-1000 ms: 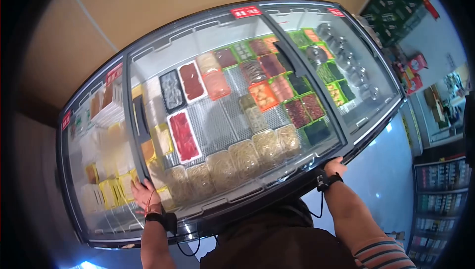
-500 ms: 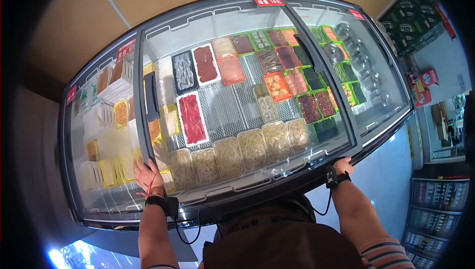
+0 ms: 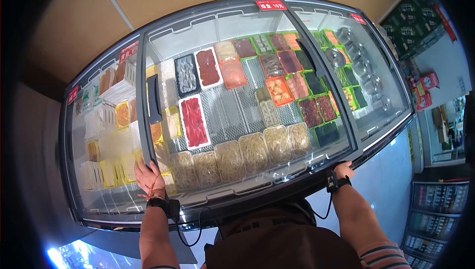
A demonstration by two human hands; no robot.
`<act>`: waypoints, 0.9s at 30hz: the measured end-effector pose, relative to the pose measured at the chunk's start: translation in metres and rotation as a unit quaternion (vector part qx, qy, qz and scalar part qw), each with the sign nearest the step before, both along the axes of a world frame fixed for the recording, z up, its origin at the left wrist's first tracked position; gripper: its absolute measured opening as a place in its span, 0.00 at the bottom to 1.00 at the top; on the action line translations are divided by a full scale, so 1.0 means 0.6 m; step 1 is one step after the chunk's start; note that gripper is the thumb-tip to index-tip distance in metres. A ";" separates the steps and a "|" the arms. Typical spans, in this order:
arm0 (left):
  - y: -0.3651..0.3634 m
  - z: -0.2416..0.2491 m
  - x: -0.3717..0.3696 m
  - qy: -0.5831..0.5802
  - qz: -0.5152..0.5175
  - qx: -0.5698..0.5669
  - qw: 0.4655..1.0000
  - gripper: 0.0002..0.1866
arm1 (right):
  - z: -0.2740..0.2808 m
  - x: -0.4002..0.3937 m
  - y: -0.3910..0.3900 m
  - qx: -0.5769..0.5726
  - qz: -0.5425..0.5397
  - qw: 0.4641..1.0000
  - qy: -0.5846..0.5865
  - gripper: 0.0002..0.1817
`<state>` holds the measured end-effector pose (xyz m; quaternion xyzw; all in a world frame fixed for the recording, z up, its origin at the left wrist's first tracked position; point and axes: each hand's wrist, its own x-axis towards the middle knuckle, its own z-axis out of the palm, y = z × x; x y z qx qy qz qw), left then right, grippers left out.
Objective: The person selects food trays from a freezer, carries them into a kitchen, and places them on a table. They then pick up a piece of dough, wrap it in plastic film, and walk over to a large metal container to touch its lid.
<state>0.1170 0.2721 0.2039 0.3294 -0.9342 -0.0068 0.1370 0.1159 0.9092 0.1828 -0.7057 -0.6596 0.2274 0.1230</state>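
Fingers of both hands lie spread flat on the freezer lid.

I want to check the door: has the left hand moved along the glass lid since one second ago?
Cannot tell. The left hand lies flat on the glass lid by the black handle, as before; the camera moved.

The shut glass lid bars all the trays; each hand, left and right, rests at its front edge.
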 end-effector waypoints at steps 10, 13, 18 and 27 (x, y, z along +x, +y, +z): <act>0.003 0.005 0.000 0.004 -0.003 -0.002 1.000 0.24 | 0.014 -0.001 -0.007 0.002 0.010 1.000 0.005 0.35; 0.001 0.003 0.000 0.004 -0.003 0.000 1.000 0.24 | 0.004 0.001 0.001 0.008 0.016 1.000 0.010 0.35; 0.002 0.003 0.000 0.001 -0.004 -0.004 1.000 0.24 | 0.010 0.001 -0.002 0.016 0.028 0.999 -0.002 0.35; 0.001 0.004 0.000 0.005 -0.004 -0.007 1.000 0.24 | -0.033 0.010 0.030 0.038 0.019 0.999 -0.013 0.34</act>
